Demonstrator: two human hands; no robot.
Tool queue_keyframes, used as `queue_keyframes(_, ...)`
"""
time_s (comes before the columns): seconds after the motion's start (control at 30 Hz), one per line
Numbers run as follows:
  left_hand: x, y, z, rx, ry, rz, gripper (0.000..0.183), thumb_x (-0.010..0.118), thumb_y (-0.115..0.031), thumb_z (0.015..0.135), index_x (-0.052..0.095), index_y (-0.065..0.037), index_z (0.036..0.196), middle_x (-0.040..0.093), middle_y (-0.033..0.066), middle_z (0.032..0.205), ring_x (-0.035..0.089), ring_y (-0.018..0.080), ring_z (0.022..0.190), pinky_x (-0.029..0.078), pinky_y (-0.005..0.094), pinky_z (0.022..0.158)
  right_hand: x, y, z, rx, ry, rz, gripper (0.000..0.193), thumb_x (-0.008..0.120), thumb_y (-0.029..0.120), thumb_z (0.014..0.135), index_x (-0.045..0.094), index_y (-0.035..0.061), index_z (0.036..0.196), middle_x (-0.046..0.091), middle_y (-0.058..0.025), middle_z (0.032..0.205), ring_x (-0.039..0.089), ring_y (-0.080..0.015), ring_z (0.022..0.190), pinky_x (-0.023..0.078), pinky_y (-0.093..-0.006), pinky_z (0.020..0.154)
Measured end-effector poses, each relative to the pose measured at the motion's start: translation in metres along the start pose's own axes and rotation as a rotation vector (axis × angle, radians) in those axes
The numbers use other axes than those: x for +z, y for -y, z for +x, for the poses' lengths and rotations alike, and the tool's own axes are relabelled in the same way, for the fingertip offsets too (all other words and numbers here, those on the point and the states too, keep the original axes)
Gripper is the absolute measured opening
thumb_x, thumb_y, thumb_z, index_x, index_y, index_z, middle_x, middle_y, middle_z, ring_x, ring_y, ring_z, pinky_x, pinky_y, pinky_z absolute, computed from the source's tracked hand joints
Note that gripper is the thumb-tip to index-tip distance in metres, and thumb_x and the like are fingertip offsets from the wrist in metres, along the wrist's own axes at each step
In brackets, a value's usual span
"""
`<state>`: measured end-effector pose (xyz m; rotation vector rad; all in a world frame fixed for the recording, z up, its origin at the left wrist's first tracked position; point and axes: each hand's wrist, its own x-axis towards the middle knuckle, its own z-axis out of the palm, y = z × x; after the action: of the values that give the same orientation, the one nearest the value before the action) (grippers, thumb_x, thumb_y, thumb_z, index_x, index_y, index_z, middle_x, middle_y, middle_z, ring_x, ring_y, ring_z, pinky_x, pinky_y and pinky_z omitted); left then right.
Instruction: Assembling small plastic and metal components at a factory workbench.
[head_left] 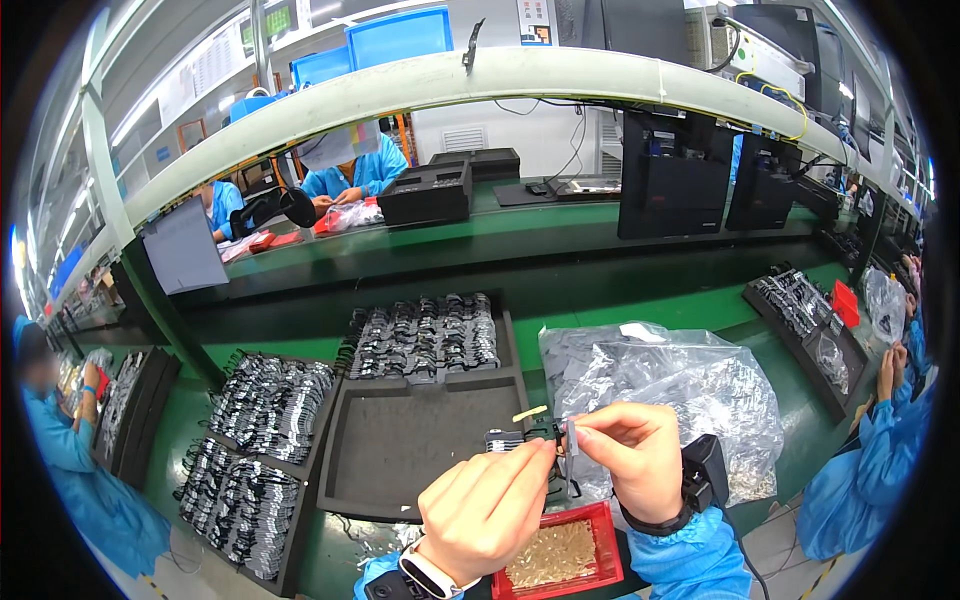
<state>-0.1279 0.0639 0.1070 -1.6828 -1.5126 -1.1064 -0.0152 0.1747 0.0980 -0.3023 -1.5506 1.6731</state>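
My left hand (pixel 490 505) and my right hand (pixel 635 460) meet above the near edge of the bench, both closed in a pinch. Between the left fingertips is a small black part with thin prongs (pixel 541 432), partly hidden by the fingers. The right thumb and fingers grip a thin flat grey piece (pixel 571 440) upright against it. Just below the hands sits a red tray (pixel 613 572) holding many small pale-yellow slivers. Past the right hand lies a clear plastic bag (pixel 665 375) full of flat grey pieces.
A black foam tray (pixel 420 440) has rows of black-and-silver parts in its far half. Another full tray (pixel 240 455) stands to its left. A tan strip (pixel 529 412) lies near the bag. A pale rail (pixel 560 75) crosses overhead. Co-workers in blue (pixel 90 455) sit on both sides and opposite.
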Motion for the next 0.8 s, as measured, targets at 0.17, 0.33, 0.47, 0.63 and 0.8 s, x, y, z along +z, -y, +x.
queue_keyframes(0.17, -0.002, -0.001, -0.001, 0.002, 0.014, 0.027, 0.024, 0.063, -0.001, 0.062, 0.066, -0.001, 0.086, 0.065, 0.0056, 0.081, 0.06, 0.0143, 0.063, 0.047, 0.0234, 0.054, 0.003, -0.002, 0.0, -0.029, -0.012, 0.002, 0.01, 0.062, -0.003, 0.077, 0.065, -0.0054, 0.086, 0.065, -0.0119, 0.08, 0.061, -0.0129, 0.074, 0.049, -0.0236, 0.07)
queue_keyframes(0.33, 0.002, 0.0, -0.003, 0.015, 0.02, 0.036, 0.023, 0.062, -0.002, 0.064, 0.065, -0.001, 0.087, 0.065, 0.0051, 0.081, 0.06, 0.0132, 0.063, 0.046, 0.0229, 0.053, 0.003, -0.002, -0.001, -0.023, -0.018, -0.002, 0.01, 0.062, -0.003, 0.077, 0.065, -0.0054, 0.086, 0.065, -0.0122, 0.082, 0.061, -0.0132, 0.075, 0.049, -0.0238, 0.07)
queue_keyframes(0.47, 0.008, 0.003, -0.008, 0.037, 0.025, 0.081, 0.024, 0.061, -0.002, 0.064, 0.065, -0.001, 0.088, 0.065, 0.0051, 0.081, 0.06, 0.0128, 0.062, 0.045, 0.0227, 0.052, 0.002, -0.003, -0.001, 0.005, -0.008, 0.045, 0.011, 0.062, -0.003, 0.078, 0.064, -0.006, 0.088, 0.065, -0.0124, 0.081, 0.061, -0.013, 0.074, 0.049, -0.0235, 0.07)
queue_keyframes(0.63, 0.009, 0.005, -0.008, 0.071, 0.027, 0.098, 0.023, 0.062, -0.002, 0.065, 0.065, 0.001, 0.088, 0.064, 0.0064, 0.08, 0.059, 0.0129, 0.06, 0.045, 0.0221, 0.05, -0.001, -0.004, 0.0, 0.078, 0.019, 0.123, 0.011, 0.061, -0.001, 0.079, 0.063, -0.0062, 0.089, 0.065, -0.0121, 0.081, 0.061, -0.0125, 0.074, 0.049, -0.0227, 0.07)
queue_keyframes(0.8, 0.01, 0.006, -0.007, 0.094, -0.008, 0.038, 0.021, 0.064, -0.001, 0.065, 0.064, 0.002, 0.085, 0.064, 0.0077, 0.079, 0.059, 0.0138, 0.059, 0.045, 0.0224, 0.049, -0.001, -0.004, -0.001, 0.094, 0.032, 0.15, 0.011, 0.061, -0.001, 0.079, 0.063, -0.0062, 0.088, 0.065, -0.0122, 0.081, 0.061, -0.0126, 0.075, 0.049, -0.0226, 0.07)
